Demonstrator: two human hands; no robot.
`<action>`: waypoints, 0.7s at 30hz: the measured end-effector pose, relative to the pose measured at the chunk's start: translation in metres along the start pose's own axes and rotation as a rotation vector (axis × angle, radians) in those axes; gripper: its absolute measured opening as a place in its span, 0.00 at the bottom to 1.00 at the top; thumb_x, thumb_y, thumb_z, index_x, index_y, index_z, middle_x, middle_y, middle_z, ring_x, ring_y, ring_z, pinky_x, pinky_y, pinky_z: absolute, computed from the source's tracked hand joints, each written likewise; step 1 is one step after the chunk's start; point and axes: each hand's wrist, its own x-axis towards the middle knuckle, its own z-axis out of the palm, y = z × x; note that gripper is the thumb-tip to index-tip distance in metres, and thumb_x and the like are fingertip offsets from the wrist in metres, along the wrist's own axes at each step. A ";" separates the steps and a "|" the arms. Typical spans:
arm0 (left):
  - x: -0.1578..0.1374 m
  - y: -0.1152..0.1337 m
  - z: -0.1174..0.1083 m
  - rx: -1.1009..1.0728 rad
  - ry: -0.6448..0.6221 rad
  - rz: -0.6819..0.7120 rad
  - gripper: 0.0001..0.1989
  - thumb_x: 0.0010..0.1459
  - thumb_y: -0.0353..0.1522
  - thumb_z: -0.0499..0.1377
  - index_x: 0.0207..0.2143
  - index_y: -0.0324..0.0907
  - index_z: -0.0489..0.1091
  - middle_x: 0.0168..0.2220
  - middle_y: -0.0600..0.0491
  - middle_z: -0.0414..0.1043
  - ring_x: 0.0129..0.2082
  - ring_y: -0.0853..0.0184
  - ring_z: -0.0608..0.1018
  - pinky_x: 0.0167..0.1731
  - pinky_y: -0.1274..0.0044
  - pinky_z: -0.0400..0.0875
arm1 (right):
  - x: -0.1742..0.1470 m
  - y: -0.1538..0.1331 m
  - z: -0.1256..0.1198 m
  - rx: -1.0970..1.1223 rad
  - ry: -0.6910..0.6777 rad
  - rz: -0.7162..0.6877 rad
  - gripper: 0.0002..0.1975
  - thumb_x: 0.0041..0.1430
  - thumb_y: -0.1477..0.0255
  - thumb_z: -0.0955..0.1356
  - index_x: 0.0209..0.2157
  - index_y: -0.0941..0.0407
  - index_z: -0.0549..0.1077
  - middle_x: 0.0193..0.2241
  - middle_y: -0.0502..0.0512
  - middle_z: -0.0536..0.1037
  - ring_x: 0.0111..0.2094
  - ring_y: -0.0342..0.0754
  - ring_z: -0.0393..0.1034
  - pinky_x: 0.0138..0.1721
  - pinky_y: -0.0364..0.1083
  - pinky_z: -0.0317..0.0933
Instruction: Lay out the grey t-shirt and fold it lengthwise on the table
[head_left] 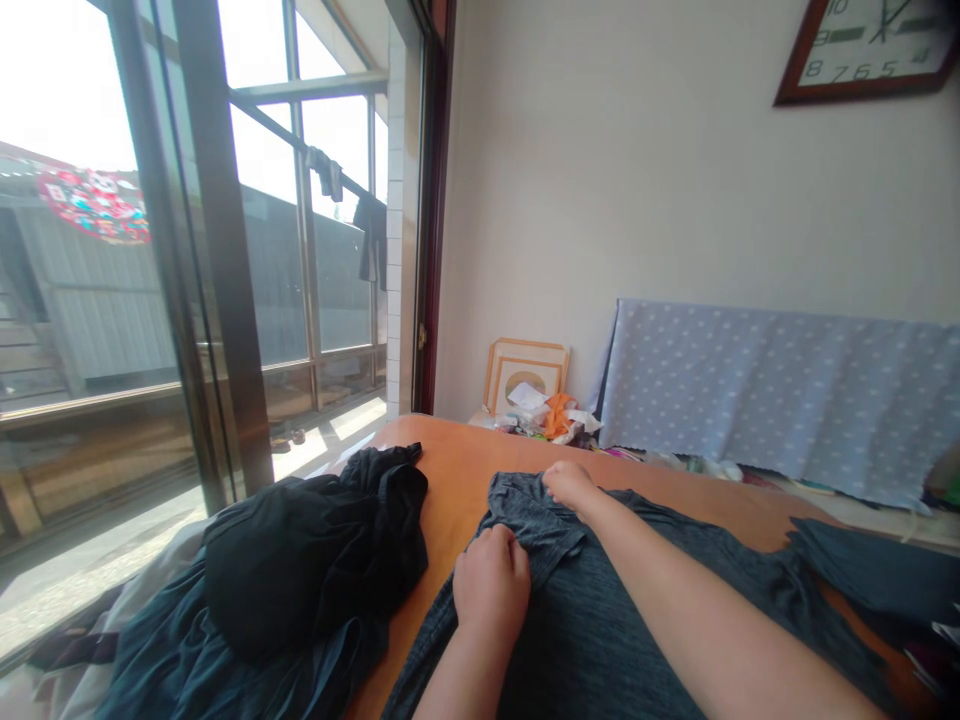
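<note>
The left hand (491, 585) is clenched on a fold of the dark grey heathered knit garment (600, 620), which lies spread on the orange-brown wooden surface (457, 470) under both forearms. The right hand (571, 484) rests just beyond the left one, its fingers closed on the far edge of the same garment. To the left of the hands lies a crumpled black fabric pile (315, 550), touching the surface edge.
</note>
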 end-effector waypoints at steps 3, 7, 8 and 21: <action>0.006 -0.006 0.000 -0.159 0.052 -0.186 0.10 0.63 0.33 0.48 0.41 0.47 0.68 0.41 0.52 0.78 0.40 0.62 0.78 0.34 0.75 0.63 | 0.008 -0.012 0.035 0.022 -0.081 0.047 0.06 0.63 0.68 0.69 0.37 0.57 0.75 0.34 0.54 0.77 0.32 0.44 0.71 0.34 0.44 0.68; 0.015 -0.016 0.001 -0.295 0.138 -0.353 0.09 0.63 0.31 0.47 0.41 0.46 0.65 0.41 0.49 0.77 0.41 0.62 0.79 0.36 0.75 0.65 | 0.016 -0.018 0.073 0.068 -0.169 0.131 0.18 0.66 0.63 0.67 0.54 0.57 0.70 0.51 0.59 0.73 0.47 0.51 0.72 0.47 0.54 0.70; 0.016 -0.017 0.001 -0.313 0.147 -0.375 0.08 0.63 0.31 0.47 0.41 0.46 0.65 0.40 0.49 0.78 0.41 0.61 0.79 0.36 0.75 0.65 | 0.017 -0.018 0.080 0.078 -0.177 0.148 0.19 0.66 0.63 0.68 0.54 0.58 0.70 0.52 0.59 0.73 0.48 0.52 0.72 0.48 0.55 0.70; 0.012 -0.009 0.002 -0.116 -0.010 -0.296 0.10 0.59 0.33 0.50 0.41 0.48 0.67 0.42 0.50 0.78 0.42 0.57 0.78 0.33 0.72 0.61 | 0.016 -0.013 0.073 0.353 -0.083 -0.040 0.17 0.64 0.72 0.69 0.54 0.59 0.68 0.41 0.57 0.77 0.38 0.45 0.75 0.39 0.45 0.72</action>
